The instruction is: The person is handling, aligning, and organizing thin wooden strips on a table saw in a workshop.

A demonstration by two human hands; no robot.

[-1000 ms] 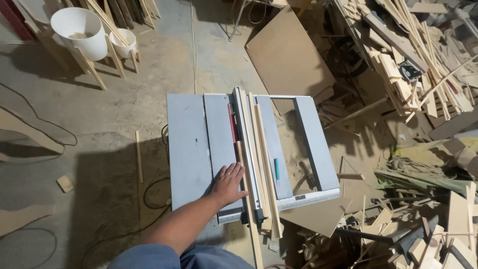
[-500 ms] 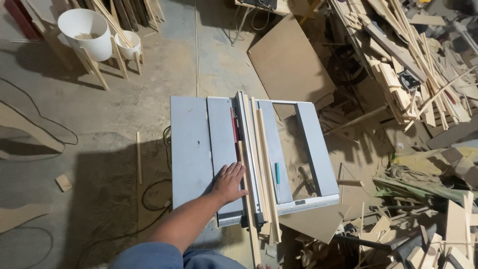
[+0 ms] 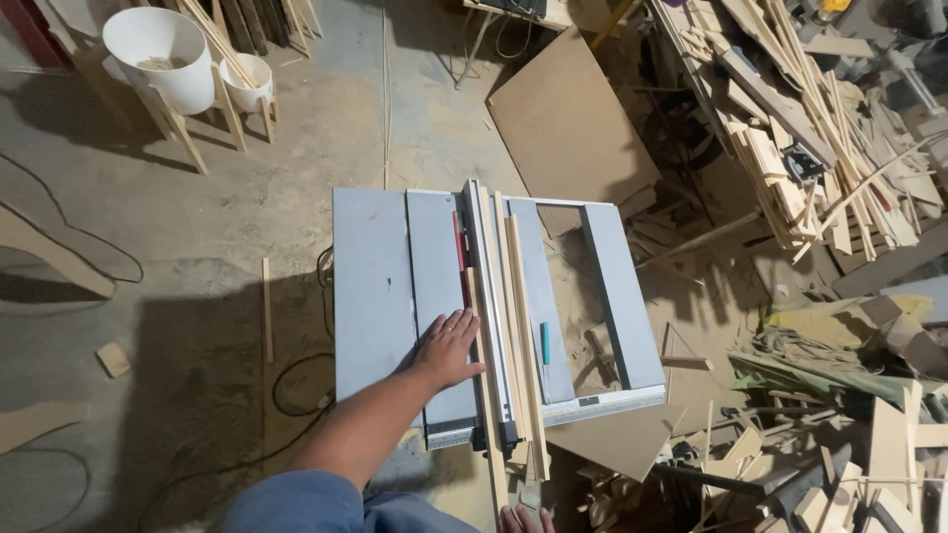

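Note:
My left hand (image 3: pixel 449 345) lies flat on the grey table saw top (image 3: pixel 380 296), fingers spread, with its fingertips against a long thin wood strip (image 3: pixel 486 415). The strip runs along the left side of the metal rip fence (image 3: pixel 487 276) and sticks out past the near edge of the saw. Only the fingertips of my right hand (image 3: pixel 524 519) show at the bottom edge, close to the strip's near end; whether they hold it is unclear. More thin strips (image 3: pixel 523 326) lie to the right of the fence, beside a teal pencil (image 3: pixel 544 342).
A big pile of wood offcuts (image 3: pixel 810 128) fills the right side, with more scraps (image 3: pixel 839 464) at the lower right. A brown board (image 3: pixel 568 118) lies behind the saw. Two white buckets on wooden stands (image 3: pixel 163 49) are at the back left. A black cable (image 3: pixel 296 385) loops on the floor.
The view has drifted slightly. My left hand stays flat on the saw top against the strip. The fingertips of my right hand now show at the bottom edge.

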